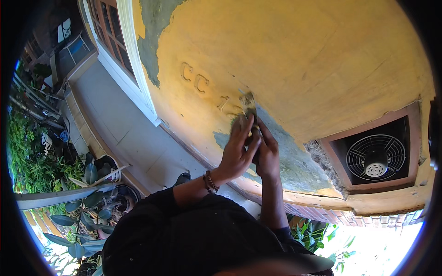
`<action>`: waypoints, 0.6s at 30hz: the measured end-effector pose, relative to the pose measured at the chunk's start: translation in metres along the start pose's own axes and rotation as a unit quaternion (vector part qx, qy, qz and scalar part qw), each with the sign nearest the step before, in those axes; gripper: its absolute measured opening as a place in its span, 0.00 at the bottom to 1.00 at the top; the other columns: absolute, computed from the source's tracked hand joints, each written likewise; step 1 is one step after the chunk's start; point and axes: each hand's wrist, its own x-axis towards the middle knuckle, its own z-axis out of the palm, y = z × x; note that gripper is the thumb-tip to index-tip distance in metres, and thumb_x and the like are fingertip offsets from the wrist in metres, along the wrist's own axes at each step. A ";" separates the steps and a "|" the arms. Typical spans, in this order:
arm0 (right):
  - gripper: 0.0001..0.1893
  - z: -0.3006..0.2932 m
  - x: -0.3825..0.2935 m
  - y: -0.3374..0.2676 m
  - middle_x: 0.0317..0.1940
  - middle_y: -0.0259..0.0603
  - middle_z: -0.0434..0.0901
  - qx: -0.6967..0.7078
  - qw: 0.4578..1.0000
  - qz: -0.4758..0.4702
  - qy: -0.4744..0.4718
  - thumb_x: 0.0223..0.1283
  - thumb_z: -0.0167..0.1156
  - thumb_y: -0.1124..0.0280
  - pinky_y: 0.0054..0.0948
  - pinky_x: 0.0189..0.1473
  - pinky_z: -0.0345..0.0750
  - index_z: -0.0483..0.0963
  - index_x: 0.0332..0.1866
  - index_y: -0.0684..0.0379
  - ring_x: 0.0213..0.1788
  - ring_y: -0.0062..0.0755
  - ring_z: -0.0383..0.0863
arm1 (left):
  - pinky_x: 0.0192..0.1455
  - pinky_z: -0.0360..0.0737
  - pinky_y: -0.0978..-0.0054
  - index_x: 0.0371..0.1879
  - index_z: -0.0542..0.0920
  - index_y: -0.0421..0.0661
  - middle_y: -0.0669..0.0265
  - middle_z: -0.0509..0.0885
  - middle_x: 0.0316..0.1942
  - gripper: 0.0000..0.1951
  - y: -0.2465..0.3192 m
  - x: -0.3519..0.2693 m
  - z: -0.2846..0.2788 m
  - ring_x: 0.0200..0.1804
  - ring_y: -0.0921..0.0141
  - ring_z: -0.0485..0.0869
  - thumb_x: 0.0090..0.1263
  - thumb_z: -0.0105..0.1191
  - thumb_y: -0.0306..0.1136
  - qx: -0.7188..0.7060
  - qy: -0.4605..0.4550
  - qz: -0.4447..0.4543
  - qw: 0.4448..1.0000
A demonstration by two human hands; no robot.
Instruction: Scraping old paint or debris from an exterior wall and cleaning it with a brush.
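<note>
Both my hands are raised together in front of a yellow painted wall (276, 51). My right hand (268, 151) is closed round the handle of a scraper (248, 101), whose blade end lies over the paint. My left hand (238, 148), with beaded bracelets at the wrist, rests against the same tool, fingers extended along its handle. Just beside the blade, raised characters (195, 78) stand out of the wall. Below and right of the tool a patch of bare grey plaster (293, 155) shows, its edges ragged with paint. The blade is slightly blurred, and the hands hide most of the handle.
A metal fan (375, 158) sits in a framed opening (412, 145) at the right. At the left are a white-trimmed window (133, 51), a tiled walkway (121, 103) and potted plants (91, 174) beside a ledge. A shoe (183, 178) shows below.
</note>
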 end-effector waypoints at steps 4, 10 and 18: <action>0.24 0.017 0.014 -0.005 0.40 0.29 0.83 0.010 1.000 -0.025 -0.015 0.80 0.51 0.71 0.17 0.31 0.69 0.68 0.77 0.59 0.32 0.12 0.73 | 0.75 0.68 0.51 0.80 0.63 0.42 0.36 0.71 0.69 0.32 0.002 0.017 -0.014 0.75 0.41 0.67 0.81 0.55 0.39 -0.033 0.028 -0.023 0.999; 0.22 0.014 -0.018 0.024 0.33 0.22 0.81 0.057 0.997 -0.003 0.057 0.81 0.51 0.70 0.14 0.20 0.59 0.71 0.77 0.55 0.21 0.07 0.65 | 0.70 0.74 0.56 0.79 0.65 0.43 0.39 0.74 0.67 0.32 -0.001 -0.009 -0.018 0.71 0.44 0.72 0.80 0.58 0.38 -0.109 -0.054 -0.070 0.990; 0.22 0.009 -0.010 0.017 0.46 0.34 0.87 -0.048 0.997 -0.019 0.049 0.82 0.53 0.69 0.17 0.37 0.78 0.71 0.76 0.61 0.38 0.13 0.80 | 0.74 0.70 0.54 0.81 0.62 0.43 0.38 0.71 0.69 0.32 -0.008 -0.004 -0.015 0.73 0.41 0.70 0.81 0.56 0.36 -0.077 -0.031 -0.025 0.996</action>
